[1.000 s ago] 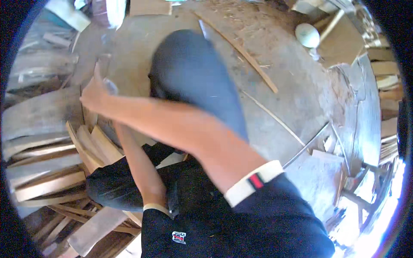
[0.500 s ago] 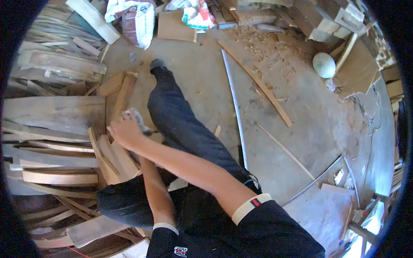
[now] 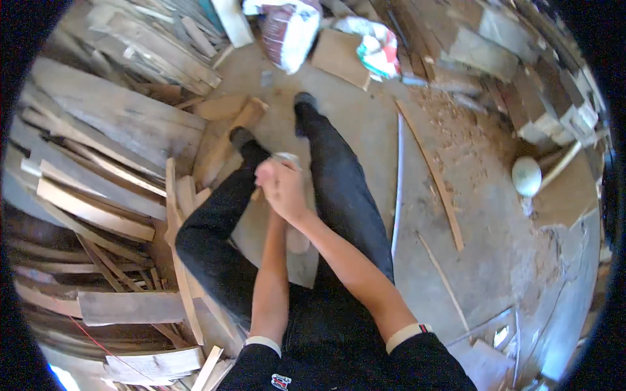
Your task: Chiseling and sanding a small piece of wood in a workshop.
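My right hand point(image 3: 289, 193) is closed around a small whitish thing point(image 3: 287, 158), which pokes out at the far side of the fingers; blur hides its kind. Pressed against it from the left and below, my left hand point(image 3: 265, 171) is mostly covered, and its fingers look curled. A short light-brown strip point(image 3: 256, 194), perhaps wood, shows just under the hands. Both hands are held together above the gap between my dark-trousered legs point(image 3: 339, 176). A pale flat piece point(image 3: 297, 260) lies between the thighs, below my forearms.
Stacked boards point(image 3: 117, 117) and curved offcuts point(image 3: 98, 208) crowd the left side. On the floor to the right are a long white strip point(image 3: 398, 189), a wooden batten point(image 3: 433, 179) and a thin stick point(image 3: 443, 280). Sacks point(image 3: 287, 32), cardboard point(image 3: 342, 57) and a white round object point(image 3: 526, 176) lie farther off.
The view has swung left, so the scene sits farther right. My hands have come away from the wooden pieces at left to between my legs, and my left leg now shows fully.
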`<state>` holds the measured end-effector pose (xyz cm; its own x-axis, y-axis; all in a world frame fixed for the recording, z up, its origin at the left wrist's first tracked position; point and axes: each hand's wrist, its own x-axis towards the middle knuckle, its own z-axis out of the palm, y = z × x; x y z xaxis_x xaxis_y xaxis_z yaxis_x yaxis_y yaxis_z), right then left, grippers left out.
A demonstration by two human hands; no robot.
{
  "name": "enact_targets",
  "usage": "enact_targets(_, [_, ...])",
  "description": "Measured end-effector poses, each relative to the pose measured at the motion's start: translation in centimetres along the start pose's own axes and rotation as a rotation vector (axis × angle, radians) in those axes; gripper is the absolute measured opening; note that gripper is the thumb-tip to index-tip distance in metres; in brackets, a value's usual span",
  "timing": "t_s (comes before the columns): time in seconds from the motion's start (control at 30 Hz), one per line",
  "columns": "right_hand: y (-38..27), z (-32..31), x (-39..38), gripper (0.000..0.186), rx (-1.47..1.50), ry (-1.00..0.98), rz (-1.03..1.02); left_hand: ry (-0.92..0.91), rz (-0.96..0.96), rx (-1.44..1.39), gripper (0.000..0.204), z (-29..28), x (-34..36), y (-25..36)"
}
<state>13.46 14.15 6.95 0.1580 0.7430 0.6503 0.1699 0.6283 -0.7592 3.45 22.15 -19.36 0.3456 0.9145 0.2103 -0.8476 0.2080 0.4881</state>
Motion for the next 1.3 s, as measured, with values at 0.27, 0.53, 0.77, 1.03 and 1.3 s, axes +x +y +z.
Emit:
enact_targets(0.27, [0.4,-2.1,-1.2,0.023,-0.013,-0.054,-0.028,0.018,0.702,0.939,0.028,5.4,-0.3,-2.2])
enact_targets(0.53, [-1.5,7.2,-4.5,0.017,0.294,-0.26,0.257,0.352,0.667,0.9,0.027,3.5,2.3,-5.6])
enact_targets(0.77, [-1.9,2.4,-4.2,0.02,0.173,-0.158,0.307,0.72,0.586,1.074,0.028,5.6,-0.4,-4.3])
enact_targets(1.03, [6.4,-8.7,-2.9,0.058,-0.079,0.041,0.061,0.644,0.46,1.293,0.052,16.3,-0.6,-4.8])
enact_targets(1.3, [6.6,-6.4,-3.2,0.046,-0.099,-0.253,0.257,0.286,-0.02,0.923,0.068,20.0,-0.3,2.5])
